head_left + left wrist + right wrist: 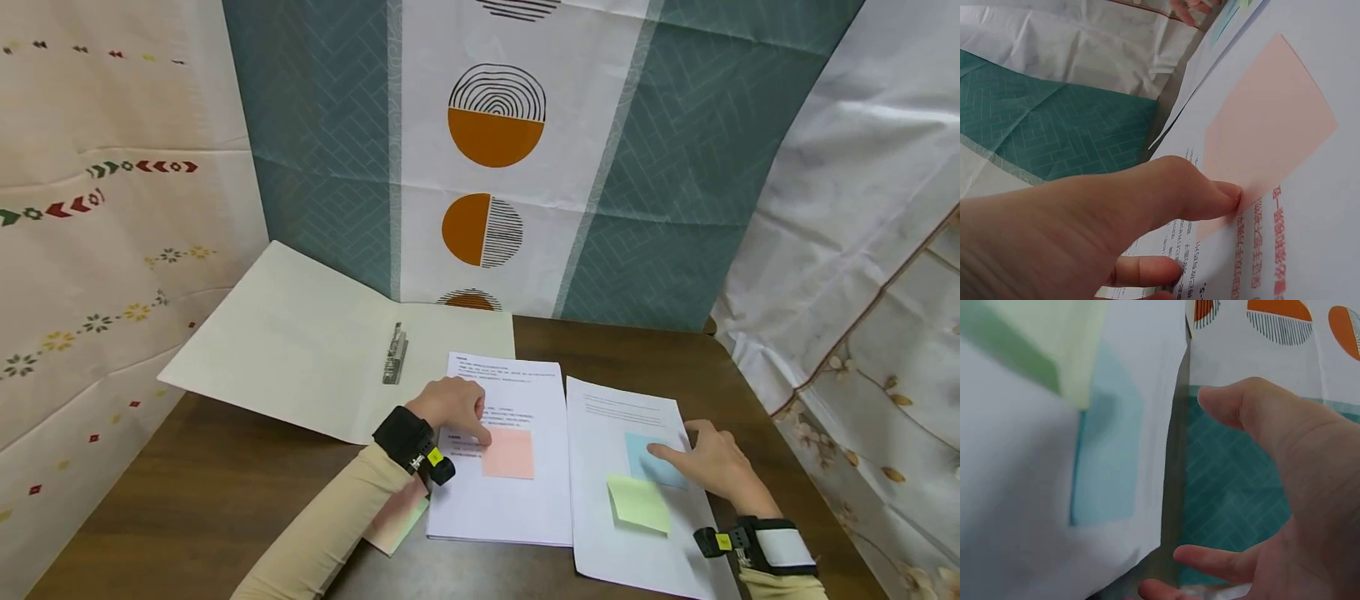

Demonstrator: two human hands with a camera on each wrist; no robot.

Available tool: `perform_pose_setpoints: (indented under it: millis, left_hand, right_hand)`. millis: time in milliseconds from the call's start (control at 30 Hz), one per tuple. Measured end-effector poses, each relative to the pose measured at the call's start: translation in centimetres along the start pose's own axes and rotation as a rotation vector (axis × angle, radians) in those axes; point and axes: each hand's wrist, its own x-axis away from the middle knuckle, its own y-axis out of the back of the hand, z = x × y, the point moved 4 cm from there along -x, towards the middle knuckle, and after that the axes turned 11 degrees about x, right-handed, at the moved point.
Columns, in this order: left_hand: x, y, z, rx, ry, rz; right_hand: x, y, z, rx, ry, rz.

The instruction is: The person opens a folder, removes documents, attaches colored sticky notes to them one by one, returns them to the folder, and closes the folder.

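On the left stack of printed sheets (502,517) lies a pink sticky note (510,457). My left hand (450,406) rests over it, and in the left wrist view the thumb (1210,194) touches the note's edge, apart from the other fingers. A second stack of paper (622,554) to the right bears a blue sticky note (642,457) and a light green sticky note (639,503), whose lower part lifts. My right hand (716,467) is at that stack's right edge, thumb and fingers spread, nothing between them; its thumb points toward the blue note.
Behind the papers lies an opened white folder (315,333) with a metal clip (395,354). More sticky notes (397,512) lie under my left forearm. The brown table (150,483) is bordered by hanging cloths, one teal and white (322,125) at the back.
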Motion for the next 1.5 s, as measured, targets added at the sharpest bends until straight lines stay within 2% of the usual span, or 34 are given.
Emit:
perform_pose_setpoints:
  millis: [67,167,200,367,567,767,933,1133,1333,1500]
  left_hand:
    - [0.2,0.2,0.0,-0.002,-0.002,-0.003]
    - [1.8,1.4,-1.7,0.020,0.020,0.012]
    - [2.0,1.4,-1.9,0.019,0.016,0.007]
    - [2.7,1.5,-2.2,0.015,0.010,-0.012]
    - [2.5,1.5,-2.3,0.031,0.007,-0.007]
    - [2.2,1.4,-2.2,0.027,0.016,0.003]
    - [2.1,1.3,-2.1,0.029,0.021,0.002]
    - [2.2,1.2,-2.0,0.034,0.040,0.004]
    - [2.2,1.1,-2.0,0.049,0.043,0.001]
    - [2.2,1.2,-2.0,0.041,0.048,-0.003]
  right_hand:
    - [0.1,-0.3,-0.5,-0.004,-0.025,0.028]
    - [0.2,-0.6,-1.0,-0.004,-0.049,0.065]
    - [0.2,-0.7,-1.0,-0.001,-0.050,0.071]
    - [0.1,-1.5,-0.6,0.018,-0.054,0.038]
    - [0.5,-2.4,0.0,0.024,-0.073,0.006]
    - [0.9,-2.4,0.1,-0.005,-0.088,0.052]
    - [0.5,-2.5,0.1,-0.026,-0.097,0.068]
    - [-0.3,-3.0,0.0,-0.122,-0.071,0.067]
    - [-1.2,-3.1,-0.7,-0.210,-0.021,0.024]
    - [-0.6,-2.4,-0.3,-0.294,-0.079,0.016]
